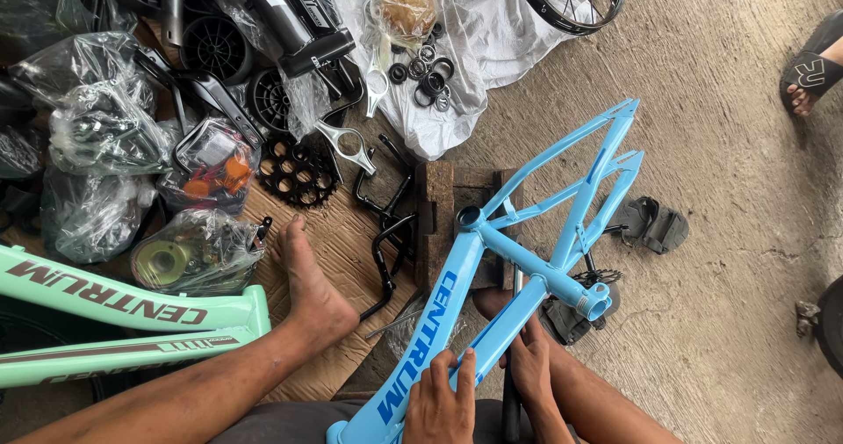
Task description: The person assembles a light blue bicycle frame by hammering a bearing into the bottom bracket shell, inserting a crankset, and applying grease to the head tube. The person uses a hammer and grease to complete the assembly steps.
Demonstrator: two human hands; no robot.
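Note:
A light blue bicycle frame (492, 233) lies tilted across my lap and a wooden block (439, 200), its rear stays pointing away to the upper right. My left hand (439, 402) is wrapped around the frame's tubes near the lettered down tube. My right hand (532, 367) grips the thinner tube beside it, just below the open seat-tube end (597, 302). A dark rod (512, 409) runs down between my hands; its end is hidden. My bare left foot (309, 279) rests on cardboard.
A mint green frame (132, 314) lies at the left. Clear bags of parts (101, 128), a black chainring (299, 173), black bent bars (391, 224) and rings on white plastic (430, 79) crowd the upper left. A sandal (652, 224) and another person's sandalled foot (806, 77) are on the concrete.

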